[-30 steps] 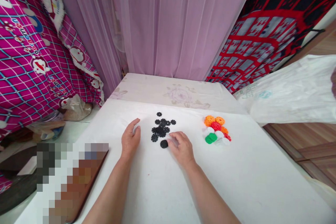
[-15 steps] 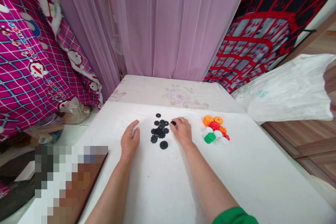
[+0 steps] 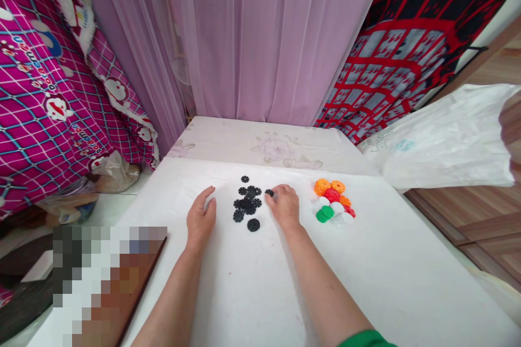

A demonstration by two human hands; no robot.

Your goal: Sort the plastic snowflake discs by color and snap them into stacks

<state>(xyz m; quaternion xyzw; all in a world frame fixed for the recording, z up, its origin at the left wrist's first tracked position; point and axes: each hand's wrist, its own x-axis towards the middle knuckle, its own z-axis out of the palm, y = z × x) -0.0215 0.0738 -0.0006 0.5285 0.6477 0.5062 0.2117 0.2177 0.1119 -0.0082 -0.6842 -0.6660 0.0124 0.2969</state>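
Green sleeve (image 3: pixel 366 339): at the near edge, on your right arm; it has come into view over the last second.
Blurred brown object (image 3: pixel 118 293): on the near left of the bench (image 3: pixel 252 303), well apart from your hands; its detail is masked.
Round black stack (image 3: pixel 253 225): on the bench in front of the heap, apart from it and from both hands; it looks thicker than one disc, but you cannot count the layers. Your right fingers were beside it a second ago and have left it.
Left hand (image 3: pixel 201 218): wide, thumb and fingers parted with nothing between them, side-on to the bench left of the heap; it has hardly moved.
Black heap (image 3: pixel 247 204): notched discs overlapping between your hands, touched by neither.
Right hand (image 3: pixel 285 207): narrow, thumb and fingertips drawn in on a single black disc at the heap's right side.
Single black disc (image 3: pixel 269 193): at your right fingertips, seemingly pinched; whether it is off the cloth, you cannot tell. It sits slightly farther right of the heap than half a second ago, so your work has shifted from the stack to this one piece.
Coloured discs (image 3: pixel 331 200): orange, red, white and green, grouped right of your right hand, well apart from it and undisturbed.
Far black disc (image 3: pixel 245 179): alone just beyond the heap, lying flat.
Purple curtain (image 3: pixel 260 38): hanging behind the bench.
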